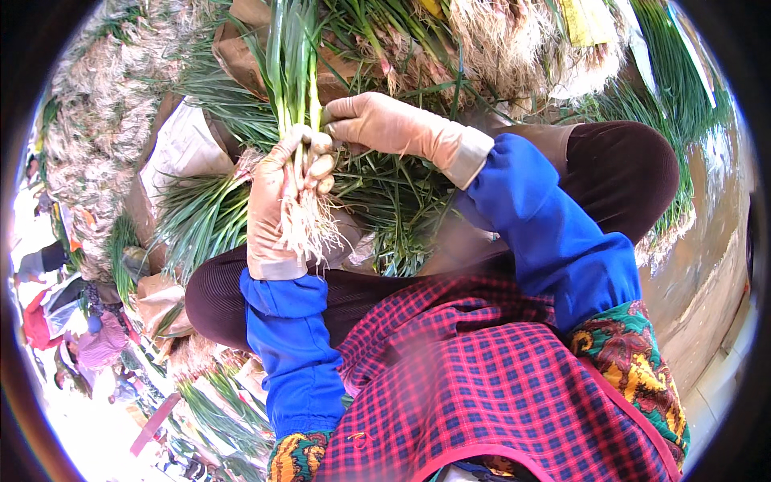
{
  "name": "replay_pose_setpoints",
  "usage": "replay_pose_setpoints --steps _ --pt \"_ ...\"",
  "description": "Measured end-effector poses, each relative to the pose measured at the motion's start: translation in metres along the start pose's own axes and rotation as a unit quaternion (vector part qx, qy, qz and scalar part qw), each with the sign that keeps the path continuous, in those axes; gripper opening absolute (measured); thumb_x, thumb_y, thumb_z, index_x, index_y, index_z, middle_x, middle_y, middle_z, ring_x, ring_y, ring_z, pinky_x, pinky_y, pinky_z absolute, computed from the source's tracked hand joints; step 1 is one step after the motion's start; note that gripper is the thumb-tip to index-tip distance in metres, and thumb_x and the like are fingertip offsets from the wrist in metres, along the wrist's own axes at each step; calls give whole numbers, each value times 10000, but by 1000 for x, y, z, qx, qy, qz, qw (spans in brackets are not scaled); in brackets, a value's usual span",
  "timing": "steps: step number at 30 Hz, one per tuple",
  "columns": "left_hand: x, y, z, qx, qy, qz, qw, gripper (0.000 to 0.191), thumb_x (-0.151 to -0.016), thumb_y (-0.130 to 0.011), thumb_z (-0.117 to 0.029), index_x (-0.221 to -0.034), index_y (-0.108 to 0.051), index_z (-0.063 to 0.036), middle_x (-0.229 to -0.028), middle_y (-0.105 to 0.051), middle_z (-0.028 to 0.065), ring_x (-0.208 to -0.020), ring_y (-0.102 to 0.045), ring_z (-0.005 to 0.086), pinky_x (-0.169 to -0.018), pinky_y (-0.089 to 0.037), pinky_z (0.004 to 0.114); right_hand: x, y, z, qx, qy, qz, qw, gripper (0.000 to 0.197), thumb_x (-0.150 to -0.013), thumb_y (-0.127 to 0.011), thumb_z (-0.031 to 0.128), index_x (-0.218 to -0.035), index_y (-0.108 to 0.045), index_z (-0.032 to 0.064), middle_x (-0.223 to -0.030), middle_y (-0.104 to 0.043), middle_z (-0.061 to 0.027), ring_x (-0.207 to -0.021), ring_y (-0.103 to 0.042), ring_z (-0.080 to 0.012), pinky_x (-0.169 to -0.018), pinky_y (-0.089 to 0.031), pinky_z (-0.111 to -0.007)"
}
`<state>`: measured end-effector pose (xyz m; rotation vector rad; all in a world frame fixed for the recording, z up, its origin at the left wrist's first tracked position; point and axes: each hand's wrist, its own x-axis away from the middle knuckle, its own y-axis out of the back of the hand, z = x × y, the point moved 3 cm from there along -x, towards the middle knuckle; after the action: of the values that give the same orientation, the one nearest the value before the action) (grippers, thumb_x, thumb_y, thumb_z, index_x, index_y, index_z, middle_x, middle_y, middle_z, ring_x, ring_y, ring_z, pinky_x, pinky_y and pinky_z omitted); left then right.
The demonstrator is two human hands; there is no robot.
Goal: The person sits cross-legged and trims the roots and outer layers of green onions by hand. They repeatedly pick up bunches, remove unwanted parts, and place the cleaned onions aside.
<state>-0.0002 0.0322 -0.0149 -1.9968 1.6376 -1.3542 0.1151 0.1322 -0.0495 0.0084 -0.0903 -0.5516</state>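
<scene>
My left hand (pixel 268 205), in a tan rubber glove, grips a small bunch of spring onions (pixel 294 78) just above the roots. Its thumb lies across the stalks and the fingertips curl round from the other side. The green leaves point away from me, and the pale stringy roots (pixel 310 226) hang towards my lap. My right hand (pixel 385 125), gloved alike, has its thumb and forefinger against the bunch's right-hand stalk. Whether it pinches that stalk is not clear, as its other fingers are partly hidden below.
Loose green leaves (pixel 397 199) lie between my knees. A bundle of spring onions (pixel 202 211) rests by my left knee. More rooted bundles (pixel 506 48) lie ahead, and a large rooty heap (pixel 102 120) spreads at far left. Wet floor (pixel 711 199) is to the right; people sit lower left.
</scene>
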Motion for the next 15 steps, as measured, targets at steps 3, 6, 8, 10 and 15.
replay_pose_setpoints --steps 3,6,8,10,15 --pt "-1 8 7 -63 40 -113 991 191 -947 -476 -245 -956 -529 -63 -708 -546 24 -540 -467 108 -474 -403 254 3 -3 6 343 124 -55 930 184 -832 -577 194 -911 -612 31 -846 -633 -171 -827 -591 -382 -707 -489 -395" --pt "-8 5 5 -51 0 -58 997 181 -958 -458 -237 -930 -503 -64 -737 -515 13 -529 -417 96 -467 -364 239 -1 0 -12 120 59 -74 988 194 -855 -554 172 -955 -624 21 -800 -636 -153 -754 -621 -276 -696 -486 -389" --pt "-11 2 1 12 -4 -1 1000 177 -966 -443 -230 -916 -485 -65 -742 -485 6 -525 -386 90 -463 -339 233 -3 5 -30 10 13 -146 989 186 -866 -532 149 -955 -650 36 -707 -590 -80 -623 -548 -164 -563 -453 -306" --pt "-7 0 -1 69 -5 53 996 184 -977 -420 -229 -886 -452 -72 -713 -399 -10 -517 -338 78 -456 -310 232 2 14 -57 -279 -122 -234 923 148 -850 -520 122 -886 -654 69 -638 -502 -7 -507 -449 -101 -463 -375 -229" --pt "-4 -6 -7 212 -32 164 963 243 -988 -407 -268 -886 -440 -50 -677 -380 -19 -491 -345 70 -413 -303 230 43 -5 -69 194 -287 408 845 257 -850 -460 231 -895 -646 59 -806 -636 -92 -635 -636 -224 -571 -513 -312"
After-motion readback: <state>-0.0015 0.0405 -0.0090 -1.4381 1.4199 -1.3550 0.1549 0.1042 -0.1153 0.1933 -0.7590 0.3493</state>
